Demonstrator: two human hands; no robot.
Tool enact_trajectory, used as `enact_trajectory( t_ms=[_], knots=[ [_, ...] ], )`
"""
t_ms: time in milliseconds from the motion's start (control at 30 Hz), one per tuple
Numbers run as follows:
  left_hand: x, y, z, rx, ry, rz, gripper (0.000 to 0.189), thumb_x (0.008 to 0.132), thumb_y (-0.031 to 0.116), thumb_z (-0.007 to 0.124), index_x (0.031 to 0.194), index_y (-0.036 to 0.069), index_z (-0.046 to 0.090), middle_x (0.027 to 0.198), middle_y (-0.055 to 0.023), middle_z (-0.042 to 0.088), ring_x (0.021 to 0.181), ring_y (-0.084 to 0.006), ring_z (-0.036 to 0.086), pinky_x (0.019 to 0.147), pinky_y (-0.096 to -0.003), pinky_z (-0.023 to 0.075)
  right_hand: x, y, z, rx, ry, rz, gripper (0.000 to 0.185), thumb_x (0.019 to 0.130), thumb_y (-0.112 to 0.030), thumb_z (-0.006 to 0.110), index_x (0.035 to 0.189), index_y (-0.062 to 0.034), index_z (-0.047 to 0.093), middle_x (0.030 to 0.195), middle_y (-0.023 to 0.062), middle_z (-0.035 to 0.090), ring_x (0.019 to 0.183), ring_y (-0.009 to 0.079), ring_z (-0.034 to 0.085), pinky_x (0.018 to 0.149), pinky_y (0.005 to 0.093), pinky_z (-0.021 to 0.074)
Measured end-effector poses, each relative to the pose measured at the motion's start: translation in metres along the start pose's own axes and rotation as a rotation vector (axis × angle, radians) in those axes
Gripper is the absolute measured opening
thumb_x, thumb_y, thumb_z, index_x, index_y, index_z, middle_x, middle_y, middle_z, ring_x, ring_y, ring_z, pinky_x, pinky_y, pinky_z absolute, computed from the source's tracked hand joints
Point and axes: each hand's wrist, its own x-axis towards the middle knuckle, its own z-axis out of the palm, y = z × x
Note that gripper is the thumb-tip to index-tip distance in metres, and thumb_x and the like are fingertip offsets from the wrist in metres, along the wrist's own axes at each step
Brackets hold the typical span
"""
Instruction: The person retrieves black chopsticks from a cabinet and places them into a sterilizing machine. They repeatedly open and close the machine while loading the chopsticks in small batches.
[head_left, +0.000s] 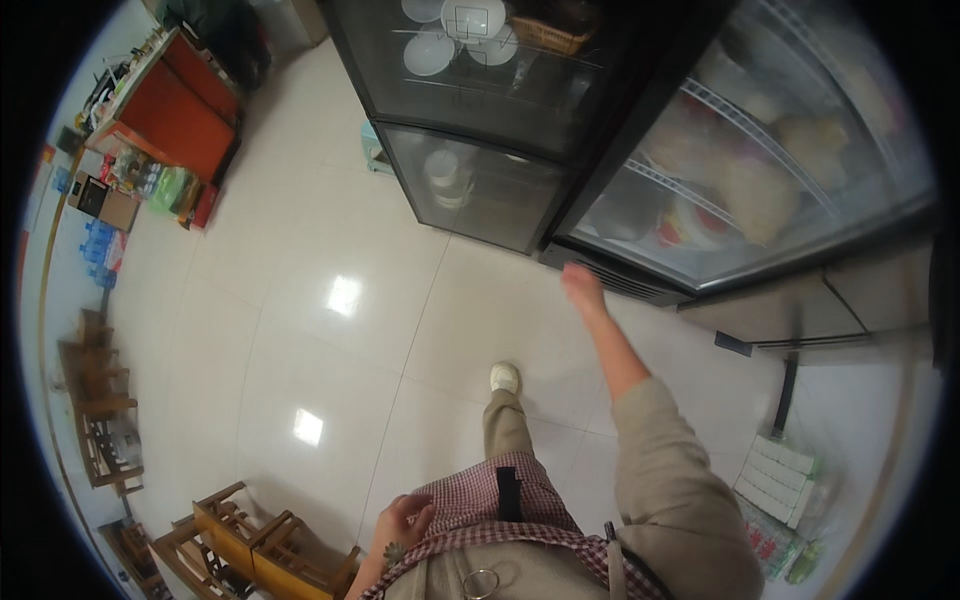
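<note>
My left hand (405, 523) is low at my waist, beside the red-and-white checked apron (480, 487). Its fingers are loosely bent, with a gap to the thumb, and nothing shows in it. My right arm reaches forward; the right hand (583, 287) is blurred, and its fingers cannot be made out clearly. From above it overlaps the vent grille (630, 277) at the foot of a glass-door display fridge (720, 172); contact cannot be told. Inside the fridge, wire shelves hold bagged items (757, 187), smeared by motion. One light shoe (505, 377) is out in front of me.
Left of the fridge stands a dark glass-door cabinet (472, 180) with white bowls (429, 54) and a basket (551, 34). A teal stool (375, 146) is beside it. An orange counter (180, 112) is far left, wooden chairs (255, 540) lower left, packaged paper (776, 480) lower right.
</note>
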Motion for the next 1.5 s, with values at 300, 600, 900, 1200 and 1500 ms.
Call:
enact_trajectory(
  t_ms=[300, 600, 900, 1200, 1500],
  knots=[
    [0.063, 0.031, -0.001, 0.014, 0.046, -0.213, 0.021, 0.088, 0.02, 0.068, 0.099, 0.002, 0.068, 0.093, -0.0169, 0.067, 0.083, -0.0272, 0.068, 0.074, -0.0364, 0.0542, 0.179, -0.089, 0.027, 0.228, 0.188, -0.131, 0.06, 0.076, 0.002, 0.066, 0.13, 0.0013, 0.039, 0.123, 0.0167, 0.056, 0.116, 0.0288, 0.053, 0.099, 0.0332, 0.0392],
    [0.247, 0.065, -0.021, 0.217, 0.098, 0.247, 0.025, 0.085, 0.02, 0.068, 0.101, 0.001, 0.064, 0.093, -0.018, 0.064, 0.09, -0.0365, 0.06, 0.078, -0.0424, 0.0491, 0.08, -0.044, 0.029, 0.115, 0.239, -0.023, 0.051, 0.077, 0.017, 0.041, 0.125, 0.002, 0.046, 0.12, 0.0077, 0.051, 0.114, 0.0167, 0.046, 0.099, 0.0288, 0.0347],
    [0.38, 0.074, -0.082, -0.113, 0.351, -0.101, 0.059, 0.081, 0.022, 0.075, 0.125, -0.005, 0.049, 0.1, -0.0143, 0.064, 0.089, -0.021, 0.061, 0.076, -0.0345, 0.0501, 0.119, 0.051, 0.096, 0.001, -0.175, 0.153, 0.014, 0.086, -0.003, 0.062, 0.099, -0.0018, 0.067, 0.088, 0.0021, 0.067, 0.082, 0.0107, 0.062, 0.071, 0.0242, 0.0487],
    [0.379, -0.02, -0.202, 0.188, 0.364, 0.171, 0.048, 0.076, 0.003, 0.061, 0.122, -0.001, 0.055, 0.115, -0.0161, 0.063, 0.1, -0.0219, 0.065, 0.079, -0.0322, 0.0546, 0.444, 0.084, 0.166, -0.83, 0.213, -0.06, 0.071, 0.075, -0.058, 0.071, 0.116, 0.0006, 0.064, 0.119, 0.0227, 0.063, 0.114, 0.0325, 0.06, 0.095, 0.0391, 0.0471],
    [0.348, -0.051, -0.24, 0.44, 0.358, -0.05, 0.044, 0.088, 0.041, 0.063, 0.113, 0.006, 0.056, 0.115, -0.0135, 0.058, 0.094, -0.0188, 0.058, 0.077, -0.033, 0.0478, 0.493, 0.069, 0.209, -0.71, 0.244, 0.17, 0.047, 0.072, -0.036, 0.078, 0.1, 0.0007, 0.067, 0.104, 0.0187, 0.067, 0.101, 0.0308, 0.063, 0.091, 0.0431, 0.0482]
  ],
)
